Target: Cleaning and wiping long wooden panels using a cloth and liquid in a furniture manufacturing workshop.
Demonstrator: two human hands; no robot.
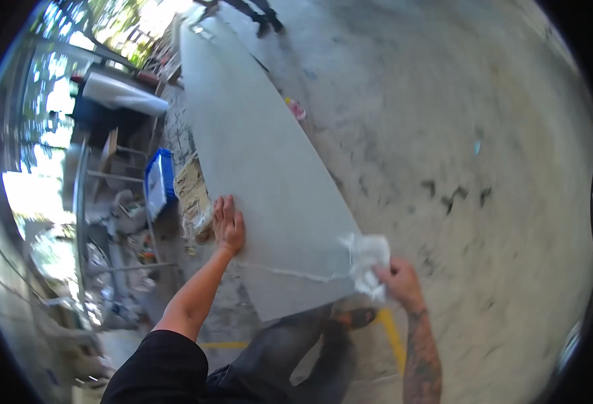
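A long, pale grey panel (253, 148) stretches away from me, wide at the near end. My left hand (228, 224) lies on its left edge, fingers stretched out and holding nothing. At the right edge, my right hand (399, 278) grips a crumpled white cloth (370, 262), whose far side touches or overlaps the panel; its exact material is blurred. A thin whitish line (290, 272) crosses the panel from near my left hand toward the cloth. I cannot tell if it is a thread or a mark.
A person's legs (256, 15) stand by the far end. Left of the panel are a ragged tan block (192, 192), a blue-edged bin (160, 178) and a metal rack (81, 195) near a white roll (125, 93). Yellow lines (392, 337) mark the stained concrete floor (498, 269).
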